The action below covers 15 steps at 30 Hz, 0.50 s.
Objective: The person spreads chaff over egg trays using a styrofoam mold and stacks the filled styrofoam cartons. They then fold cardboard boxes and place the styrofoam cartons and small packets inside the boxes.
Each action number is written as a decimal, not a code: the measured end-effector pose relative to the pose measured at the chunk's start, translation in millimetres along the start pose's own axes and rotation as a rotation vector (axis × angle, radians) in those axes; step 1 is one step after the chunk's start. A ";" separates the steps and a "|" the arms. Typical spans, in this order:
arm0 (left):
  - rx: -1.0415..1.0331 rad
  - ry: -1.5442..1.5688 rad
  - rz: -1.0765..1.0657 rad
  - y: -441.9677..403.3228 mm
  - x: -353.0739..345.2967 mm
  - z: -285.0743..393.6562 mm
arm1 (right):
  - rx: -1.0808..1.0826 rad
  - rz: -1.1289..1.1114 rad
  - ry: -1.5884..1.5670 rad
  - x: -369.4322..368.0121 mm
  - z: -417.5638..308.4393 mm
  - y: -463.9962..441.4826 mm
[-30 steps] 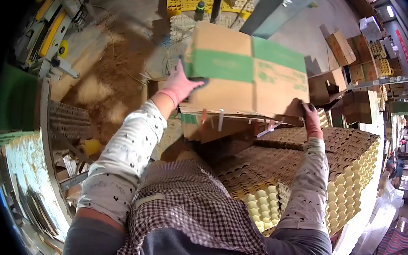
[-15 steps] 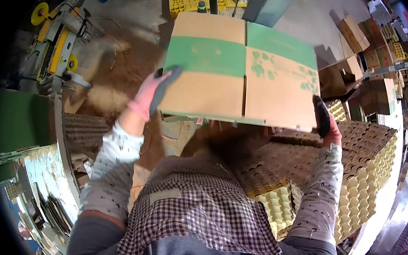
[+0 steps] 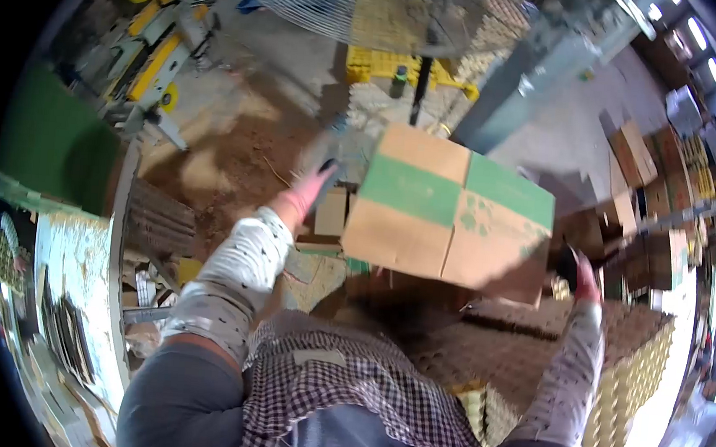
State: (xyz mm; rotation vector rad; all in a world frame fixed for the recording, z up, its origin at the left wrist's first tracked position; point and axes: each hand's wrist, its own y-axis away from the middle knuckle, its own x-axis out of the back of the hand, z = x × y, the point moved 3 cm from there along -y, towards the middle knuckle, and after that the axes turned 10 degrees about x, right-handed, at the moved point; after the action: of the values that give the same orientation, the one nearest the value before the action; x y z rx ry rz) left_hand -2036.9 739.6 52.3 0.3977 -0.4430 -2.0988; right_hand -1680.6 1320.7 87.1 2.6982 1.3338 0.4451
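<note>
A cardboard box with green bands and a green print lies ahead of me, its seamed top turned up and slightly skewed. My left hand, in a pink and dark grey glove, is just off its left side with the fingers stretched out. Off the right side is my right hand, gloved alike, fingers extended and a gap between it and the cardboard. Neither hand holds anything. What supports the box is hidden beneath it.
Stacked egg trays stand close on my right. A fan grille and a grey column are ahead. Machinery with yellow wheels stands at the far left, above a green panel. Cartons are piled right.
Both hands have let go of the box and moved outward from its sides. The box is lower in view and farther from me, and the camera view has tilted up.
</note>
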 end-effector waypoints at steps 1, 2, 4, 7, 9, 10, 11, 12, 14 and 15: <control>0.259 0.112 0.083 -9.1 0.6 -42.3 | -0.167 -0.136 -0.333 -20.2 -5.6 17.1; 0.456 0.146 0.116 13.9 -17.4 -46.5 | -0.207 -0.199 -0.365 -43.8 -7.9 23.3; 0.405 -0.046 0.055 12.6 -38.3 -81.4 | -0.136 -0.240 -0.226 -93.2 -19.9 23.8; 0.162 -0.414 0.061 19.4 -38.5 -99.3 | 0.008 -0.322 -0.055 -185.6 -51.2 17.6; 0.039 -0.578 0.087 51.8 -31.5 -85.9 | 0.075 -0.418 -0.001 -258.9 -74.9 11.0; -0.015 -0.616 0.087 67.2 -30.7 -78.4 | 0.102 -0.478 0.016 -298.7 -88.1 8.5; -0.090 -0.739 -0.059 95.0 -28.1 -45.6 | 0.133 -0.530 0.032 -337.1 -101.5 11.5; -0.255 -0.544 -0.199 66.9 -31.3 -72.6 | 0.161 -0.590 0.048 -373.6 -113.9 17.7; -0.485 -0.406 -0.281 58.8 -20.7 -94.4 | 0.233 -0.722 0.069 -446.3 -139.5 37.6; -0.510 -0.464 -0.223 86.6 -12.1 -95.1 | 0.266 -0.793 0.074 -479.2 -149.3 49.7</control>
State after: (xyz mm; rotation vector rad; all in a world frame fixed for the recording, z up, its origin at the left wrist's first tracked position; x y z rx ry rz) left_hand -1925.3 690.8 9.2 -0.3592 -0.1108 -2.4229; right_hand -1962.9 905.6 136.8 2.0525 2.4372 0.2865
